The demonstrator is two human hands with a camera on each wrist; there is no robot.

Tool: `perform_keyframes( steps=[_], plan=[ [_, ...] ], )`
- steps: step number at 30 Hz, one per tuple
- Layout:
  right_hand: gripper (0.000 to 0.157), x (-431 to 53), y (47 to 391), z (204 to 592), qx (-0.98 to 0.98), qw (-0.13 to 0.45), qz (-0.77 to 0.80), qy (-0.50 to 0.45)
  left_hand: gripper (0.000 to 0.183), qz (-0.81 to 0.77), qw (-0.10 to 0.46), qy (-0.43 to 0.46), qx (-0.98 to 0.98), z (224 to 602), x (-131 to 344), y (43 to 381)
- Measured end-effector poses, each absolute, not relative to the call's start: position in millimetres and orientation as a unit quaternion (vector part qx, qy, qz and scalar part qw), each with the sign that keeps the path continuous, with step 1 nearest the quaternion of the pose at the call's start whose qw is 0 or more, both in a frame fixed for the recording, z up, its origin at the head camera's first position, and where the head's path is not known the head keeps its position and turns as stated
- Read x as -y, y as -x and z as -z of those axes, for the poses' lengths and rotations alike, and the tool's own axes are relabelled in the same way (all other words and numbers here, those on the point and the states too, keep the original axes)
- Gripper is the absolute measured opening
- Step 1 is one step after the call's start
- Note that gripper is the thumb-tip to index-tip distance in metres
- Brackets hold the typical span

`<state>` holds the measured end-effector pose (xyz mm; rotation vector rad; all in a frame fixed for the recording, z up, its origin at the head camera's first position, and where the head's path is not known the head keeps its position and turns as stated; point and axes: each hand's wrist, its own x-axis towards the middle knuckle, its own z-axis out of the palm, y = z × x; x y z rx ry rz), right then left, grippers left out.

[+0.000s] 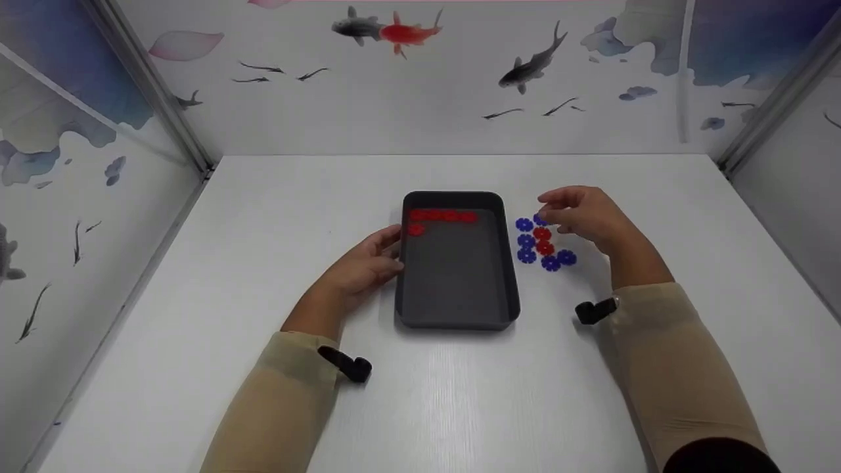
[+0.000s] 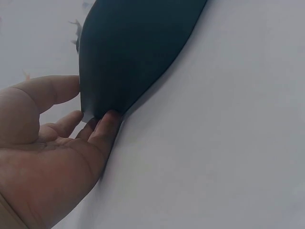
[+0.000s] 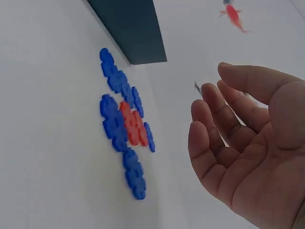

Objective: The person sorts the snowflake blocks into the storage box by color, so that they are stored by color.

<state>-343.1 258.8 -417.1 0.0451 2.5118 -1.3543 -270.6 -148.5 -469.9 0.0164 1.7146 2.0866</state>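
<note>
At three o'clock from the dark tray, which lies flat in front of me, loose blue pieces crowd round two loose red pieces. My right hand hangs at two o'clock, fingers loosely bent, thumb apart from them, with nothing between them that I can see. My left hand holds the tray at nine o'clock, thumb and bent fingertips against its outer wall.

What worries me is the crowding: the reds sit so near the blues that a careless pinch could take two at once, or push a neighbour askew. Flat, thin pieces may also slide under my fingertips instead of lifting. A piece let go early could catch on the tray's three o'clock wall. And if my left hand shoved the tray, the row of red pieces, running from eleven to just past twelve inside it, could slip out of line, as could the single red piece at ten.

My fingertips partly cover the farthest blue, so from above I can't judge the gap; the right wrist view shows them apart. The row's outlines blur together, making a count uncertain. Both wrist views cut the tray off, and neither shows its inside.
</note>
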Motion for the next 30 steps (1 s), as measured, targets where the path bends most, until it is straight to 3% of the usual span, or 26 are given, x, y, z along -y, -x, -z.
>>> perform_keyframes(
  steps=[9,30],
  plan=[
    [0.047,-266.8,352.1,445.3,-0.877,0.145,0.457,-0.039,0.083,-0.752,0.218,-0.009,-0.622,470.9,149.0,270.6],
    [0.050,-267.6,352.3,446.1,-0.904,0.159,0.392,-0.061,0.083,-0.753,0.223,-0.016,-0.619,470.3,149.7,271.6]
  ],
)
